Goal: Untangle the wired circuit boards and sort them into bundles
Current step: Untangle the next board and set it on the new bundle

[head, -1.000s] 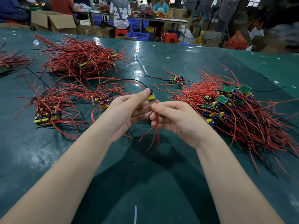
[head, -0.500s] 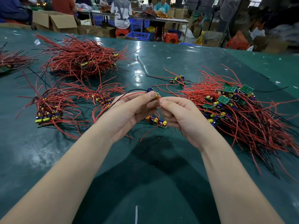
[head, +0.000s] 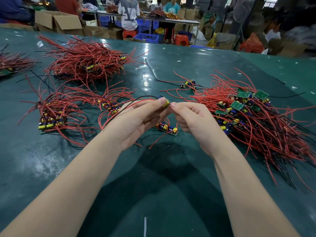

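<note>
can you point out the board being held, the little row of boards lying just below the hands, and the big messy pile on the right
held board (head: 165, 102), head view, on its yellow component between both hands' fingertips
row of boards (head: 166, 128), head view, on a yellow part mid-row
tangled pile (head: 248, 115), head view, on the boards amid red wires

Big tangled pile (head: 253, 117) on table (head: 171, 194), right side. Loose board (head: 188, 83) just left of pile, far end. 2 small bundles (head: 51, 117) (head: 109, 105) on left. Big heap (head: 87, 64) behind them. Board (head: 166, 128) on table under both hands.
</note>
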`<state>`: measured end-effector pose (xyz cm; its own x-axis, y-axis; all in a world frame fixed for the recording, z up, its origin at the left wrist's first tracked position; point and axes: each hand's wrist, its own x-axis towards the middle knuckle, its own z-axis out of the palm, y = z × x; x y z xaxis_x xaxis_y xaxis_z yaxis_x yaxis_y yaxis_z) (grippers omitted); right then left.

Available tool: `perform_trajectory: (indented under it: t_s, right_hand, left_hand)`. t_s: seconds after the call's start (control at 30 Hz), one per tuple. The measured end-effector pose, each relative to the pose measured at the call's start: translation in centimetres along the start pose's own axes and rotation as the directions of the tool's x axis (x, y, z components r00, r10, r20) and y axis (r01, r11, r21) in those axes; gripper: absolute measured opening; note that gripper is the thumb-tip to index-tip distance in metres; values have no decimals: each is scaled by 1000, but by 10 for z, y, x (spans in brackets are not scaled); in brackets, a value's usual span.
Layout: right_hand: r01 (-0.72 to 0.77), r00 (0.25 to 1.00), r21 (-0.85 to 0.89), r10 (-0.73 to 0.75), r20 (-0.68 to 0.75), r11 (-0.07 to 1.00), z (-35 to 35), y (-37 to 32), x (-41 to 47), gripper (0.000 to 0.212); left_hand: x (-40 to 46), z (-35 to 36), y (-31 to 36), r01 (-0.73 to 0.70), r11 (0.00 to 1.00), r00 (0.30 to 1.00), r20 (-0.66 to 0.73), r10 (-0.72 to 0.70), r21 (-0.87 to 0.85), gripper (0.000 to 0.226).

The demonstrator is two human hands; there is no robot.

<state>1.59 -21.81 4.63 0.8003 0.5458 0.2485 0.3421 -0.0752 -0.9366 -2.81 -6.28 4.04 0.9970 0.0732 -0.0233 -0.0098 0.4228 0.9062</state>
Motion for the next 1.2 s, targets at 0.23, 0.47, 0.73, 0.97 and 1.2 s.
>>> perform_trajectory:
  t_s: [0.23,0.47,0.73,0.97,1.2]
  right_hand:
    - [85,995,21,-86,44,996,-1,-2,-3,32]
    - [57,997,35,-59,45,998,-3,-4,-3,31]
    - [63,998,-123,-61,19,990,-6,1,-2,26]
    - [62,998,-122,-59,30,991,-9,1,-2,23]
    - [143,958,-127,-170,-233,982,-4,-1,-1,9]
  left_hand:
    - [-2,0,1,31,999,998,51,-31,12,21]
    - [-3,2,2,-60,998,998,19,60,-5,31]
    - [-1,2,1,-80,997,997,-7,81,9,35]
    - [-3,-1,3,-64,998,991,121,64,0,18]
    - [1,4,0,-126,991,988,-96,121,-53,24]
